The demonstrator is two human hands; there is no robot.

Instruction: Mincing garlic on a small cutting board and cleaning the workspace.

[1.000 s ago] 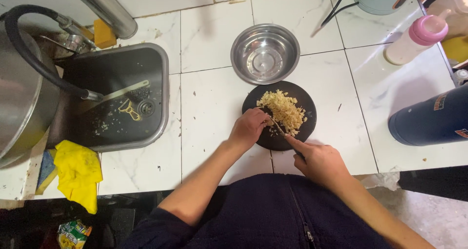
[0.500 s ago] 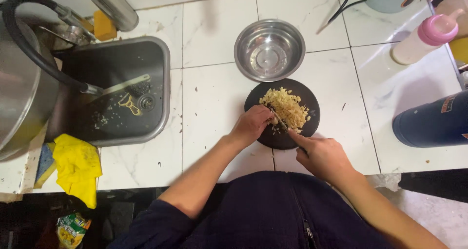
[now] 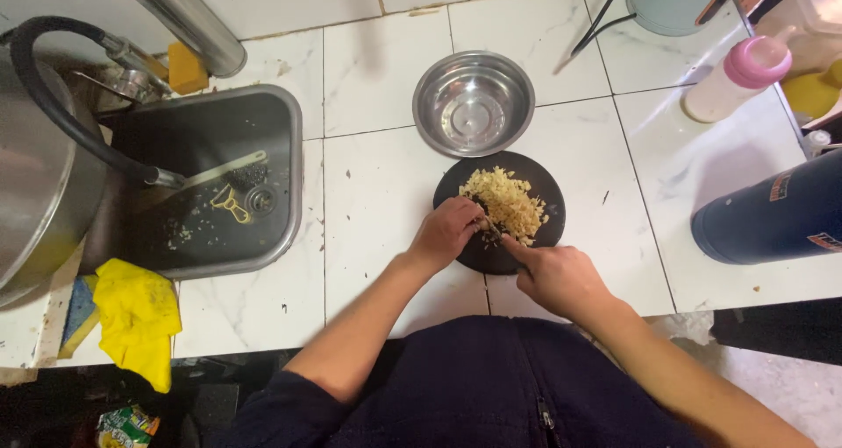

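Your left hand (image 3: pixel 447 231) curls on the chopped heap (image 3: pixel 506 204) while your right hand (image 3: pixel 559 277) grips a knife (image 3: pixel 491 231) between them.

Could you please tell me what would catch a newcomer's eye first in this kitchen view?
Most striking is the pale heap of chopped food on the round black board at the counter's centre, where the left hand and right hand meet over it. Just behind the board sits an empty steel bowl. At the left, a bright yellow cloth lies in front of the dark sink.
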